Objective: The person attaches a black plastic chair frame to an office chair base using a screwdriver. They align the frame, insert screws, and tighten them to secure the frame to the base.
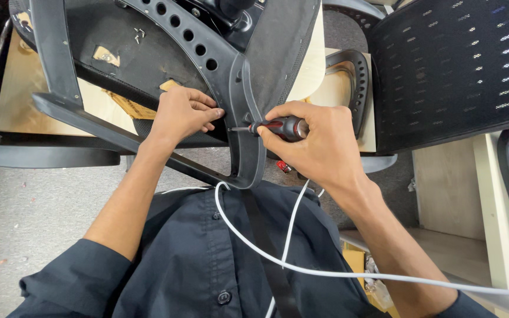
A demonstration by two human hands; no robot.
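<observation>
Two hands work at an upturned office chair, much of it cut off by the top edge.

The chair seat (148,53), covered beneath in dark fabric, lies upside down across a pale wooden desk (25,88); its far end is out of sight. A curved grey plastic armrest bracket (248,118), smooth and pierced by a row of round holes, arcs down toward the person's chest. To the right, a black mesh chair back (455,65) is partly cropped. The left hand (184,115) curls closed around the seat edge beside the bracket. The right hand (313,138) is wrapped around a red-and-black screwdriver (275,126), its thin metal tip at the bracket; the screw itself cannot be made out.
</observation>
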